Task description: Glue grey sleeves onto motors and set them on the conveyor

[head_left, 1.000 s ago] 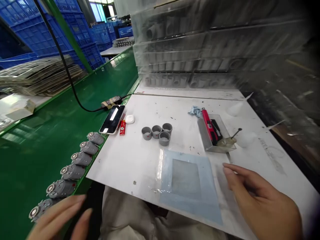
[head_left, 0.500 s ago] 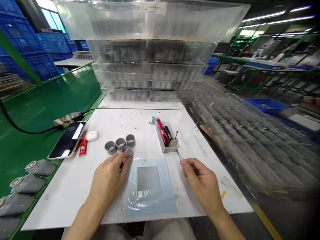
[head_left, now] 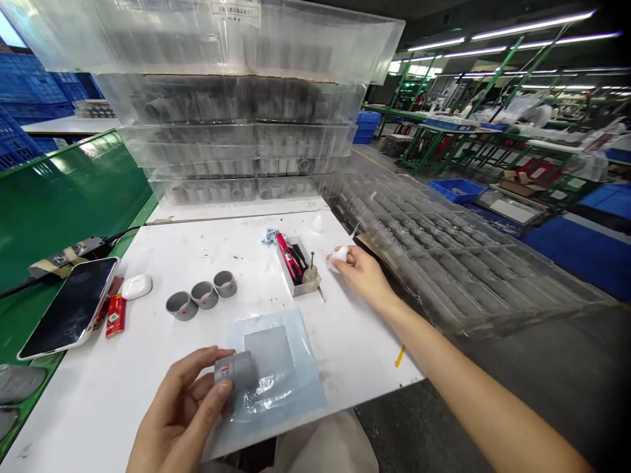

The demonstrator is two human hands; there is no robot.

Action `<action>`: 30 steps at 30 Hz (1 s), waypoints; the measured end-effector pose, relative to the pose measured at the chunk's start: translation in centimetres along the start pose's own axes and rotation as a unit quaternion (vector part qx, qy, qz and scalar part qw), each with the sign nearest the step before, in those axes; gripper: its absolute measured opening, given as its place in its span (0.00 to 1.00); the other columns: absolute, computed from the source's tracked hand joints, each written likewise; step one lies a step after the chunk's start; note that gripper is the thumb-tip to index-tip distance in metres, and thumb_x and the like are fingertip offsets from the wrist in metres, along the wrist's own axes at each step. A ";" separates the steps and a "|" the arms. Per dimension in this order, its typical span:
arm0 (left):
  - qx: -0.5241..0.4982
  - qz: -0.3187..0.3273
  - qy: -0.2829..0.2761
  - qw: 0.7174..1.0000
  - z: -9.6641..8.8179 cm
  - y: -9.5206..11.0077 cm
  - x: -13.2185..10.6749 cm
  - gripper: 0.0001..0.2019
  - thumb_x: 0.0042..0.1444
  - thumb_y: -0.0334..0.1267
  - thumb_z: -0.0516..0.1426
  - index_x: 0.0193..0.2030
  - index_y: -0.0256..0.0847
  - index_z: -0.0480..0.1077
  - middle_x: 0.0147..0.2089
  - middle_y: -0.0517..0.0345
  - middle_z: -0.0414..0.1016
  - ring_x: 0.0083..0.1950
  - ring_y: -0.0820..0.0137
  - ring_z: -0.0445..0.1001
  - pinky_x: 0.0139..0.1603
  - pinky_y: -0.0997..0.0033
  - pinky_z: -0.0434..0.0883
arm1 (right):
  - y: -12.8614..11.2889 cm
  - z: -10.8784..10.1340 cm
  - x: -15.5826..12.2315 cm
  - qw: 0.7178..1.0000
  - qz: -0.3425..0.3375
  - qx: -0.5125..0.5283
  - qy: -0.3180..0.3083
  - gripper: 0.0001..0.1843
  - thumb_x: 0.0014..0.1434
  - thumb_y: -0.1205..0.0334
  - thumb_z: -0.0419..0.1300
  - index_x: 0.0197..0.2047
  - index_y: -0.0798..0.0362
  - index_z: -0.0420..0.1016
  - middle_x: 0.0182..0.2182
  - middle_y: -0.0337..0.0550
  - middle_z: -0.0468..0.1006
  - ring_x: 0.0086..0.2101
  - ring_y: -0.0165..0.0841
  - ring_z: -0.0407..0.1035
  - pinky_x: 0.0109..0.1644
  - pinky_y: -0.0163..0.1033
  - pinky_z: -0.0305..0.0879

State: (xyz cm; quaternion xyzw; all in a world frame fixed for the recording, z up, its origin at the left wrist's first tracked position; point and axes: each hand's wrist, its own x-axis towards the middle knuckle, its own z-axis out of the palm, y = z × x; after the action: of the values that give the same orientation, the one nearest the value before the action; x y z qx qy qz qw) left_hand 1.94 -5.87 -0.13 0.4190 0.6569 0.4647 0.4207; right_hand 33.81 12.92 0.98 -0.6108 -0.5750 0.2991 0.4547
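Note:
My left hand grips a short grey plastic pipe ring with a red mark, over the left part of a light blue sheet in clear film. The sheet has a grey square in its middle. At the right edge of the table, the fingers of my right hand are closed around a small white rounded object; its kind I cannot make out. Three more grey rings stand in a row left of the sheet. A small clear box holds a red-handled tool. A thin blade-like piece lies by its corner.
Another white lump and a crumpled blue scrap lie further back. At the left are a phone, a red lighter-like item and a white case. Stacked clear bins rise behind; clear trays lie right.
My left hand has lifted one ring from the group and drawn it toward me. My right hand has let go of the thin piece, reached further back and taken hold of the white object. The view has turned right.

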 end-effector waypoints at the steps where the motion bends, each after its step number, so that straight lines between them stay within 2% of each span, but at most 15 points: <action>1: 0.003 0.011 -0.007 1.000 -0.2 -0.4 0.1 0.22 0.61 0.60 0.67 0.56 0.51 0.80 0.56 0.55 0.85 0.34 0.69 0.81 0.40 0.72 0.81 | -0.4 -0.2 -1.2 1.000 -0.007 0.012 0.008 0.21 0.62 0.51 0.67 0.53 0.55 0.79 0.50 0.53 0.87 0.52 0.46 0.81 0.63 0.53 0.73; 3: 0.007 0.016 -0.029 0.999 -0.5 -0.8 0.3 0.22 0.61 0.58 0.67 0.57 0.51 0.82 0.59 0.53 0.85 0.37 0.68 0.84 0.43 0.71 0.82 | -1.5 -0.7 -4.7 0.999 -0.018 0.037 0.027 0.29 0.67 0.45 0.64 0.63 0.55 0.75 0.54 0.53 0.86 0.54 0.44 0.80 0.63 0.51 0.75; 5: -0.023 -0.011 -0.055 0.998 -0.7 -0.9 0.4 0.26 0.58 0.55 0.70 0.61 0.52 0.79 0.54 0.54 0.87 0.41 0.64 0.86 0.43 0.70 0.83 | -2.4 -0.9 -9.0 0.997 -0.010 0.067 0.039 0.32 0.67 0.43 0.67 0.68 0.51 0.75 0.53 0.50 0.87 0.48 0.43 0.82 0.55 0.49 0.80; 8: -0.070 -0.064 -0.060 0.994 -0.7 -0.5 0.3 0.31 0.55 0.52 0.73 0.65 0.52 0.76 0.43 0.58 0.89 0.45 0.61 0.88 0.45 0.70 0.83 | -2.9 -0.2 -14.5 0.992 0.036 0.097 0.069 0.27 0.62 0.47 0.74 0.62 0.45 0.83 0.43 0.45 0.90 0.43 0.43 0.84 0.47 0.44 0.82; 9: -0.068 -0.070 -0.059 0.993 -0.7 -0.3 0.2 0.30 0.55 0.52 0.74 0.63 0.51 0.76 0.41 0.59 0.88 0.44 0.62 0.87 0.44 0.71 0.83 | -2.8 0.3 -15.9 0.989 0.036 0.118 0.082 0.23 0.60 0.49 0.76 0.57 0.44 0.86 0.38 0.43 0.90 0.38 0.41 0.84 0.41 0.41 0.82; 11: -0.050 -0.069 -0.061 0.995 -0.6 -0.1 0.0 0.28 0.54 0.53 0.74 0.60 0.50 0.79 0.40 0.60 0.87 0.42 0.63 0.86 0.41 0.72 0.82 | -2.5 1.6 -17.7 0.981 0.019 0.166 0.103 0.16 0.58 0.52 0.79 0.49 0.45 0.88 0.31 0.41 0.87 0.26 0.35 0.79 0.27 0.35 0.75; 12: -0.044 -0.063 -0.067 0.995 -0.7 0.0 -0.1 0.27 0.54 0.53 0.74 0.59 0.50 0.80 0.41 0.59 0.87 0.41 0.64 0.86 0.40 0.73 0.81 | -2.3 2.4 -18.2 0.975 0.009 0.189 0.115 0.13 0.58 0.53 0.79 0.45 0.45 0.88 0.30 0.40 0.86 0.22 0.32 0.74 0.23 0.34 0.70; 14: -0.037 -0.047 -0.077 0.995 -0.7 0.0 -0.3 0.25 0.55 0.54 0.74 0.56 0.49 0.81 0.45 0.58 0.88 0.43 0.65 0.85 0.42 0.74 0.80 | -2.1 3.8 -18.8 0.964 0.001 0.224 0.145 0.10 0.61 0.51 0.76 0.41 0.47 0.87 0.30 0.40 0.84 0.22 0.30 0.70 0.23 0.34 0.67; 16: -0.027 -0.037 -0.080 0.996 -0.8 0.0 -0.5 0.23 0.56 0.53 0.73 0.56 0.50 0.82 0.46 0.58 0.88 0.44 0.66 0.84 0.44 0.76 0.80 | -2.3 4.9 -19.0 0.955 0.000 0.238 0.175 0.13 0.67 0.47 0.71 0.39 0.48 0.86 0.32 0.42 0.82 0.26 0.30 0.69 0.27 0.34 0.67; 18: -0.017 -0.037 -0.087 0.995 -0.9 -0.2 -0.6 0.22 0.56 0.51 0.74 0.56 0.50 0.83 0.45 0.58 0.87 0.44 0.66 0.83 0.45 0.76 0.80 | -2.8 5.7 -19.3 0.952 -0.011 0.242 0.187 0.20 0.72 0.44 0.64 0.37 0.50 0.86 0.32 0.43 0.82 0.25 0.30 0.68 0.27 0.35 0.66; 21: 0.001 0.001 -0.112 0.994 -1.1 -0.7 -0.3 0.18 0.56 0.44 0.74 0.54 0.51 0.84 0.53 0.55 0.86 0.54 0.62 0.83 0.53 0.73 0.81 | -3.5 6.3 -19.6 0.948 -0.035 0.263 0.173 0.26 0.75 0.43 0.58 0.35 0.53 0.86 0.30 0.45 0.81 0.24 0.32 0.67 0.25 0.37 0.64; 24: 0.023 0.066 -0.153 0.986 -1.3 -1.0 0.1 0.14 0.59 0.36 0.72 0.52 0.54 0.85 0.60 0.55 0.85 0.66 0.58 0.79 0.61 0.68 0.80 | -3.8 6.6 -19.8 0.950 -0.052 0.279 0.133 0.24 0.75 0.45 0.58 0.37 0.52 0.86 0.31 0.45 0.80 0.27 0.34 0.69 0.28 0.40 0.66; 26: 0.026 0.077 -0.159 0.984 -1.2 -0.8 0.2 0.15 0.59 0.34 0.71 0.51 0.56 0.85 0.59 0.56 0.85 0.68 0.59 0.78 0.61 0.68 0.80 | -3.7 6.9 -19.8 0.952 -0.061 0.278 0.110 0.20 0.75 0.47 0.59 0.40 0.50 0.86 0.34 0.45 0.81 0.29 0.35 0.70 0.31 0.41 0.66; 30: 0.029 0.058 -0.135 0.989 -0.7 -0.4 -0.1 0.14 0.58 0.35 0.71 0.50 0.55 0.86 0.58 0.56 0.85 0.67 0.58 0.78 0.61 0.66 0.80 | -3.4 7.6 -19.7 0.952 -0.085 0.273 0.114 0.14 0.74 0.52 0.61 0.43 0.48 0.86 0.36 0.44 0.82 0.34 0.38 0.73 0.34 0.42 0.65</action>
State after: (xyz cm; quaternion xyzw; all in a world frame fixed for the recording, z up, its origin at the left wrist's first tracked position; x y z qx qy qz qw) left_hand 1.19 -6.21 -0.35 0.5271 0.5823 0.4082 0.4653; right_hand 22.43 -4.96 -2.18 -0.4425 -0.4655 0.3337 0.6900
